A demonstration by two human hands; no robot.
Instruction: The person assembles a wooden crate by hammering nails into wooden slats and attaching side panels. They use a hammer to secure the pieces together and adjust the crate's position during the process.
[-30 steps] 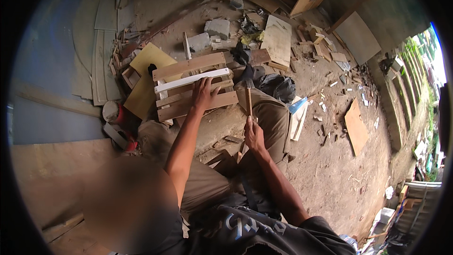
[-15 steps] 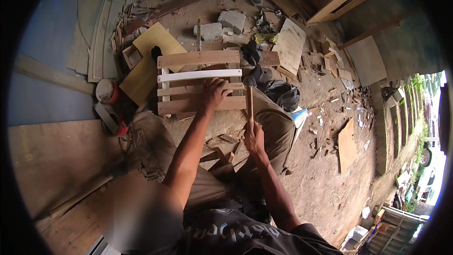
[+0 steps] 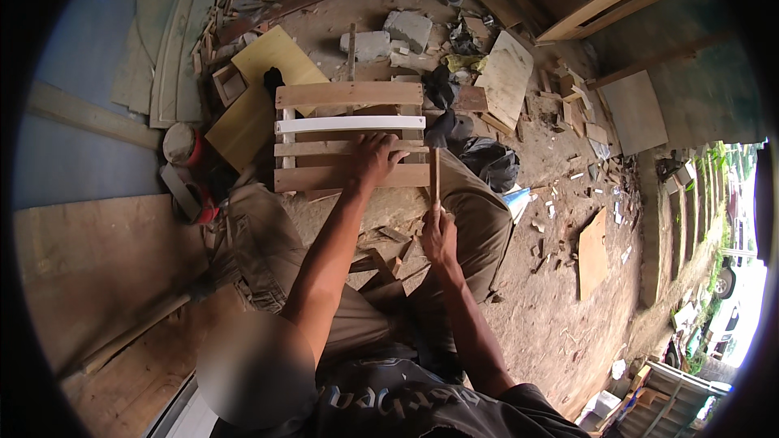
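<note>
A slatted wooden frame [image 3: 302,176], like a small pallet, lies across my knees. One of its slats is a white strip [image 3: 324,125], second from the far side. My left hand [image 3: 376,159] grips the narrow wooden slat [image 3: 312,148] just nearer than the white strip, its fingers curled over the edge. My right hand [image 3: 439,237] is closed round the handle of a hammer [image 3: 436,178]. The hammer stands out away from me along the frame's right end, its dark head beside that end and hard to tell from the dark things behind.
Concrete blocks [image 3: 408,29] and yellowish boards [image 3: 292,61] lie on the floor beyond. Black plastic bags [image 3: 489,164] sit by my right knee. To the left stands a red bucket [image 3: 183,144]. Wood scraps and a loose plywood piece [image 3: 593,254] litter the right.
The frame and both hands sit slightly further right in view. The hammer is more upright in the picture, its head nearer the frame's right end. Both grips stay the same.
</note>
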